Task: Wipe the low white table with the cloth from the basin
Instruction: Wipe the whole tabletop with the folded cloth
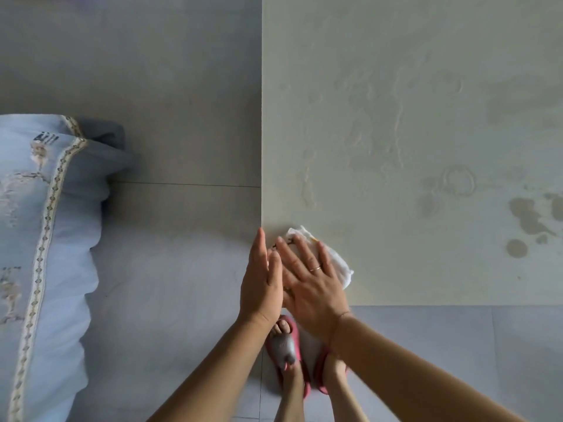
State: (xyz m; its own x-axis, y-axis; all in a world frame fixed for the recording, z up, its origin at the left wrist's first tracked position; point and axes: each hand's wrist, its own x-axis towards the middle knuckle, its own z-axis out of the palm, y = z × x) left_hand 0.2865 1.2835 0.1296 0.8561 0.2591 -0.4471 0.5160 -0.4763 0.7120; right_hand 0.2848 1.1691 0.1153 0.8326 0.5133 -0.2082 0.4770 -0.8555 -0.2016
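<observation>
Here, cloth (pixel 338 267) under right hand (pixel 313 287), fingers straight, at table (pixel 396 117) corner; left hand (pixel 262 284) flat alongside.

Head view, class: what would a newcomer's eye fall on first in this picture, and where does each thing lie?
The right hand pressing flat on a white cloth at the near left corner of the low white table, with the left hand held straight beside that corner. Next, dark blotches near the table's right edge, and pale blue embroidered bedding at far left.
</observation>
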